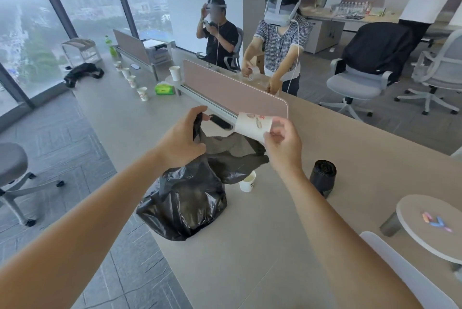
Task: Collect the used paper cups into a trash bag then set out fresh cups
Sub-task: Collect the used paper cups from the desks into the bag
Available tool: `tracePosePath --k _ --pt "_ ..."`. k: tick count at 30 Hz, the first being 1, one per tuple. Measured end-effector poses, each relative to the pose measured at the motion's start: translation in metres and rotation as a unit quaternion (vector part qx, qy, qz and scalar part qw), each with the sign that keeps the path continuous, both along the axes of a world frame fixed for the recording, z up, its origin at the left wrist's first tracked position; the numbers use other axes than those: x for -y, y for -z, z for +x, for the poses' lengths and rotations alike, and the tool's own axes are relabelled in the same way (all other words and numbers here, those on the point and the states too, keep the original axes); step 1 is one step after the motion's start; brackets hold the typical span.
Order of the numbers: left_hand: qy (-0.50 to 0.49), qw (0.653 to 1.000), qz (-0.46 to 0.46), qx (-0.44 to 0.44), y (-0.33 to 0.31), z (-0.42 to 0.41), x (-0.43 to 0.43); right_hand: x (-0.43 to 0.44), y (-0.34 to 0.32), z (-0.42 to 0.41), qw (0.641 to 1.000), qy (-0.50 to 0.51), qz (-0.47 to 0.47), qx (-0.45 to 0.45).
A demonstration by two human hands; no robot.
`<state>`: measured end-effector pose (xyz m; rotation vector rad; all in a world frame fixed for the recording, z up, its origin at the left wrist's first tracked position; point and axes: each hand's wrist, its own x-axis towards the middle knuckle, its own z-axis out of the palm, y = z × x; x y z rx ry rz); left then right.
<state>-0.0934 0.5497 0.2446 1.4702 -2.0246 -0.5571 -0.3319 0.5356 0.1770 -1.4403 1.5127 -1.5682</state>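
A black trash bag sits on the long beige desk, its mouth held up and open. My left hand grips the bag's left rim. My right hand holds a white printed paper cup on its side, just above the bag's opening. Another paper cup stands upright on the desk, partly tucked under the bag's right edge. Farther along the desk, several cups stand in a row, and one more cup sits beside the pink divider.
A roll of black bags stands right of the trash bag. A pink divider panel runs along the desk's middle, with a green tissue pack near it. Two people with headsets are behind the divider. Office chairs stand left and right.
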Motion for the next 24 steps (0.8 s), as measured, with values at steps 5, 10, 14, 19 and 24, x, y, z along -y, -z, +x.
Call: tracePosePath --k 5,10,14,19,24 --pt "0.001 1.0 -0.017 0.022 -0.002 0.021 -0.007 0.005 -0.028 0.056 0.978 -0.143 0.054 -0.142" --pt "-0.005 0.995 -0.039 0.087 -0.001 0.052 -0.009 0.01 0.0 0.102 0.958 -0.205 0.09 -0.177" --pt "-0.023 0.998 -0.033 0.057 -0.005 0.084 -0.003 0.024 0.005 0.125 0.93 -0.257 0.154 -0.213" --pt "-0.011 0.998 -0.044 0.043 -0.009 0.133 0.01 0.035 0.006 0.136 0.866 -0.262 0.238 -0.354" --pt "-0.061 0.99 -0.071 0.103 0.007 0.181 0.031 0.038 -0.001 0.152 0.819 -0.252 0.271 -0.438"
